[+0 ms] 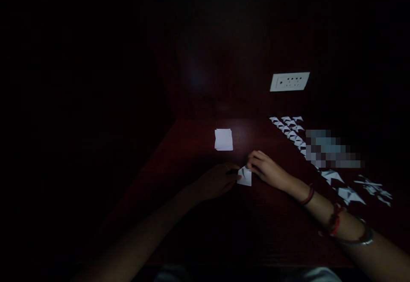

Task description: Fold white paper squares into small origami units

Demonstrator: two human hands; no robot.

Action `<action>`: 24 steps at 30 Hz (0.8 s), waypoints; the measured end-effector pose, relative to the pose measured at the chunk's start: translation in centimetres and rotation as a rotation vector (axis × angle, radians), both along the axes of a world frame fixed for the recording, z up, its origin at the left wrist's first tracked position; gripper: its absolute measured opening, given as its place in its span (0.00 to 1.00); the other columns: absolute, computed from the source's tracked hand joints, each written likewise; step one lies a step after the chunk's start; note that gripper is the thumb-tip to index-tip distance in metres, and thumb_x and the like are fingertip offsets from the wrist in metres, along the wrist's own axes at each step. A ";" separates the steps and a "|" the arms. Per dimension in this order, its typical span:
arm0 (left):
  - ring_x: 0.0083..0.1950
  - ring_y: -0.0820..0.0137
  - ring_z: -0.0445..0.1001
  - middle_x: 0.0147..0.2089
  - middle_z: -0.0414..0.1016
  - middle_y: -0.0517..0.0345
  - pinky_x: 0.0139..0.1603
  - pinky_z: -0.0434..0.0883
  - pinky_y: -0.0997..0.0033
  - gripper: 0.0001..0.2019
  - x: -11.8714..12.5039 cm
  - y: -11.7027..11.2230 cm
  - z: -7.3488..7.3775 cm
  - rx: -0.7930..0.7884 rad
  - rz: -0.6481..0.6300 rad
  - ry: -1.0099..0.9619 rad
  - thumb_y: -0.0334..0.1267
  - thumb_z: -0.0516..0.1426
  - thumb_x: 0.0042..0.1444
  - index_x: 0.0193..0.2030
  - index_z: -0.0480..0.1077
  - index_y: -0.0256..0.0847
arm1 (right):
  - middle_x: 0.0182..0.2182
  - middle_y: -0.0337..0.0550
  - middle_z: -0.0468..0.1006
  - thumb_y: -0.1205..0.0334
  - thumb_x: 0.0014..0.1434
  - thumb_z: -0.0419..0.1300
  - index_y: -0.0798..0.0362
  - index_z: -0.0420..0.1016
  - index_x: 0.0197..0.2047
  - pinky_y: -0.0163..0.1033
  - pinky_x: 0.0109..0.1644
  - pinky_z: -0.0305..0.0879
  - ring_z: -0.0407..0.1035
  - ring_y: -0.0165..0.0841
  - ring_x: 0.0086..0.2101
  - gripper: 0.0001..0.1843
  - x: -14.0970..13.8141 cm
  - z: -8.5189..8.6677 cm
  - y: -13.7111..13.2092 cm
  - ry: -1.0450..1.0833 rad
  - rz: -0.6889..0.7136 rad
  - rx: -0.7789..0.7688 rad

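Note:
A small white sheet of paper [245, 178] lies on the dark red table, with a folded corner and a shadowed crease near its top. My left hand [219, 181] holds it from the left, the thumb on its face and another finger by the upper left edge. Curled fingers of my right hand [261, 167] pinch the paper's upper right corner; the fingertips are partly hidden. Just beyond both hands sits a loose stack of white paper squares [223, 139].
Rows of folded white paper pieces [293, 135] run along the table's right side. Nearer on the right lie larger folded pieces [350, 195] and a pile of thin white paper bits [373, 188]. A blurred patch covers something there. A white socket panel [290, 82] is on the back wall.

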State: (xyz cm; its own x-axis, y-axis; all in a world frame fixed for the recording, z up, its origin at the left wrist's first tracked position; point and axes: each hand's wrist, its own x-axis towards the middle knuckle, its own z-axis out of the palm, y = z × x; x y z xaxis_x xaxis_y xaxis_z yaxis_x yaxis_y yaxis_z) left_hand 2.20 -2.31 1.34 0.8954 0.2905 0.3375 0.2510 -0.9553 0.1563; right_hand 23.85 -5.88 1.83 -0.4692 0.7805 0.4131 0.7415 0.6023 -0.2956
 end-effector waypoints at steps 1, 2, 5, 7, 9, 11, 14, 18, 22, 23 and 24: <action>0.53 0.68 0.60 0.54 0.60 0.52 0.51 0.62 0.65 0.12 -0.1 0.1 -0.3 0.001 0.011 -0.012 0.31 0.48 0.57 0.47 0.65 0.40 | 0.32 0.44 0.65 0.72 0.54 0.50 0.54 0.65 0.29 0.38 0.39 0.59 0.60 0.33 0.36 0.06 0.1 0.0 0.0 0.009 0.004 0.003; 0.54 0.67 0.60 0.54 0.59 0.52 0.52 0.62 0.64 0.12 -0.2 0.1 -0.5 0.001 0.025 -0.023 0.32 0.48 0.57 0.47 0.65 0.41 | 0.33 0.44 0.65 0.72 0.54 0.50 0.54 0.65 0.29 0.37 0.39 0.59 0.60 0.33 0.36 0.06 0.3 0.1 0.0 0.020 0.007 0.005; 0.55 0.66 0.59 0.55 0.59 0.53 0.53 0.61 0.62 0.13 -0.3 0.3 -1.0 -0.005 0.029 -0.038 0.32 0.49 0.57 0.48 0.64 0.42 | 0.34 0.44 0.64 0.72 0.55 0.49 0.54 0.66 0.30 0.36 0.38 0.60 0.61 0.31 0.35 0.07 1.0 0.3 0.1 0.062 0.019 -0.006; 0.54 0.67 0.60 0.54 0.61 0.53 0.53 0.61 0.62 0.13 -0.3 0.3 -1.1 -0.009 0.027 -0.043 0.33 0.50 0.57 0.48 0.64 0.42 | 0.34 0.44 0.64 0.71 0.55 0.48 0.54 0.66 0.30 0.34 0.37 0.59 0.61 0.30 0.35 0.07 1.3 0.5 0.1 0.081 0.033 -0.041; 0.54 0.67 0.61 0.53 0.62 0.53 0.53 0.61 0.63 0.12 -0.3 0.3 -1.0 -0.010 0.028 -0.044 0.33 0.50 0.56 0.47 0.65 0.41 | 0.31 0.43 0.66 0.72 0.55 0.48 0.54 0.65 0.30 0.34 0.37 0.59 0.62 0.29 0.33 0.08 1.6 0.6 0.2 0.090 0.054 -0.099; 0.54 0.67 0.61 0.53 0.62 0.52 0.54 0.61 0.63 0.11 -0.2 0.2 -0.9 -0.006 0.033 -0.050 0.33 0.50 0.56 0.46 0.66 0.40 | 0.29 0.41 0.67 0.71 0.55 0.48 0.55 0.65 0.29 0.33 0.36 0.59 0.62 0.28 0.32 0.07 1.8 0.5 0.3 0.114 0.068 -0.172; 0.55 0.66 0.60 0.55 0.61 0.51 0.54 0.61 0.63 0.10 -0.1 0.0 -0.7 0.007 0.040 -0.054 0.33 0.50 0.57 0.45 0.66 0.39 | 0.27 0.39 0.69 0.70 0.54 0.50 0.55 0.67 0.30 0.32 0.34 0.59 0.64 0.27 0.29 0.06 2.1 0.3 0.6 0.184 0.038 -0.290; 0.56 0.65 0.59 0.55 0.61 0.50 0.54 0.61 0.60 0.10 0.1 -0.4 -0.7 0.034 0.068 -0.051 0.34 0.50 0.56 0.45 0.66 0.39 | 0.28 0.40 0.72 0.67 0.54 0.49 0.56 0.71 0.33 0.33 0.33 0.61 0.65 0.28 0.28 0.10 2.5 0.3 0.6 0.263 -0.019 -0.450; 0.56 0.64 0.59 0.55 0.60 0.49 0.54 0.61 0.60 0.08 0.4 -0.7 -0.7 0.056 0.087 -0.074 0.34 0.49 0.57 0.41 0.67 0.37 | 0.28 0.40 0.73 0.60 0.52 0.53 0.57 0.71 0.35 0.34 0.34 0.62 0.66 0.29 0.29 0.10 2.2 0.2 0.3 0.357 -0.038 -0.546; 0.55 0.64 0.59 0.55 0.60 0.48 0.53 0.61 0.60 0.08 0.6 -0.7 -0.7 0.058 0.093 -0.078 0.34 0.49 0.57 0.40 0.67 0.37 | 0.28 0.40 0.72 0.61 0.50 0.55 0.56 0.70 0.35 0.34 0.34 0.62 0.66 0.29 0.29 0.10 2.0 0.1 0.3 0.369 -0.057 -0.538; 0.55 0.64 0.60 0.55 0.60 0.48 0.53 0.61 0.60 0.08 0.7 -0.7 -0.7 0.055 0.101 -0.078 0.34 0.49 0.57 0.39 0.67 0.36 | 0.27 0.39 0.72 0.62 0.49 0.56 0.56 0.70 0.34 0.34 0.34 0.62 0.66 0.29 0.29 0.09 1.8 0.0 0.2 0.373 -0.090 -0.514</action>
State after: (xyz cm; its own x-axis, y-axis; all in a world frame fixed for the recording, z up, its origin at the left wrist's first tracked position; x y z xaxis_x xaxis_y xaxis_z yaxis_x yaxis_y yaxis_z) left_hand 2.87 -3.02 0.61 0.8329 0.3567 0.4231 0.3350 -0.9335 0.1276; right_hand 25.67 -5.67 1.79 -0.2896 0.9521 0.0981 0.5742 0.2548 -0.7780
